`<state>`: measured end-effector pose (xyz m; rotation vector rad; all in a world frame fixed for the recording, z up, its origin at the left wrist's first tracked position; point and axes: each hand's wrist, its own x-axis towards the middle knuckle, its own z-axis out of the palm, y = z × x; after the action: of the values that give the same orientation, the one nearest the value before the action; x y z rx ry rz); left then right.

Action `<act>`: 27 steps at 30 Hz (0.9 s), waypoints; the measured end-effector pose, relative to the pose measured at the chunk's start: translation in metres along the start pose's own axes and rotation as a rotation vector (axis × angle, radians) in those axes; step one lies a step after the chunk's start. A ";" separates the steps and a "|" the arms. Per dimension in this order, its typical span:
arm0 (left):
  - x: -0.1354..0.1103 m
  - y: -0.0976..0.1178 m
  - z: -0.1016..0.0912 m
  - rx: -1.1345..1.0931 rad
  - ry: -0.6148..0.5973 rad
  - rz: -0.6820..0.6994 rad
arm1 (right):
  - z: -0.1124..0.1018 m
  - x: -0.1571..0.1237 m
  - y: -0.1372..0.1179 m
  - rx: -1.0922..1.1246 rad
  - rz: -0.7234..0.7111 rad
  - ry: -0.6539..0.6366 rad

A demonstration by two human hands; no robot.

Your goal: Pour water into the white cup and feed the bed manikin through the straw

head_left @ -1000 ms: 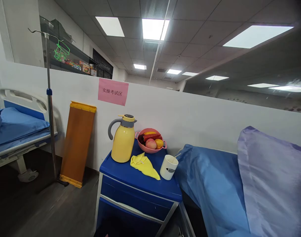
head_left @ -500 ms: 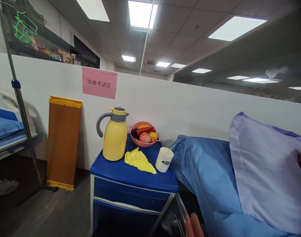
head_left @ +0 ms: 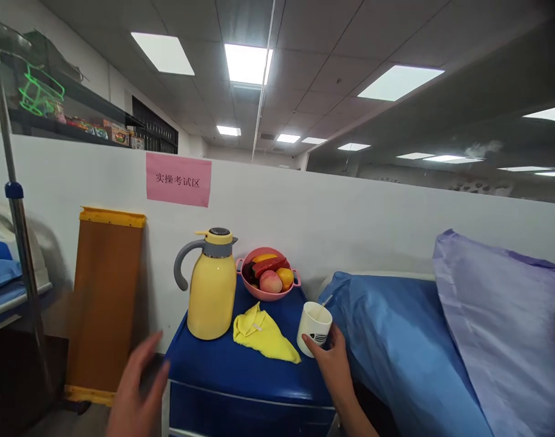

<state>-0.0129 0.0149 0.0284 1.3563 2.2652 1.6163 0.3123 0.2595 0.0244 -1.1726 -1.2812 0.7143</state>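
Hands moved in since the earlier frame: right hand (head_left: pixel 334 367) now curled round the white mug (head_left: pixel 307 329), thumb in front; left hand (head_left: pixel 134 388) loosely open, empty, beside the worktop (head_left: pixel 204 367). Mug grasped, apparently not yet lifted, right of yellow cloth (head_left: pixel 266 340); flask (head_left: pixel 212 297) untouched.

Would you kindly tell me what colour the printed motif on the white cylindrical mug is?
The motif on the mug is black, best seen in the head view.
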 end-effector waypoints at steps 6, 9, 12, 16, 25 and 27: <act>0.149 0.097 -0.017 -0.148 0.146 -0.027 | 0.009 0.002 -0.020 0.062 0.043 -0.018; 0.172 0.123 -0.015 -0.120 -0.014 -0.037 | 0.002 -0.013 -0.035 0.123 0.012 -0.004; 0.173 0.142 -0.014 -0.089 0.017 -0.005 | -0.009 -0.045 -0.049 0.187 -0.018 0.024; 0.161 0.163 -0.014 0.013 0.054 0.070 | -0.016 -0.102 -0.064 0.308 0.004 0.121; 0.084 0.260 -0.082 0.257 -0.083 0.384 | -0.060 -0.191 -0.142 0.518 -0.057 0.134; 0.073 0.287 -0.099 0.362 -0.113 0.565 | -0.077 -0.201 -0.168 0.525 -0.089 0.080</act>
<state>0.0704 0.0103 0.3294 2.2757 2.3148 1.2083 0.3127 0.0047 0.1210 -0.7041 -0.9883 0.8631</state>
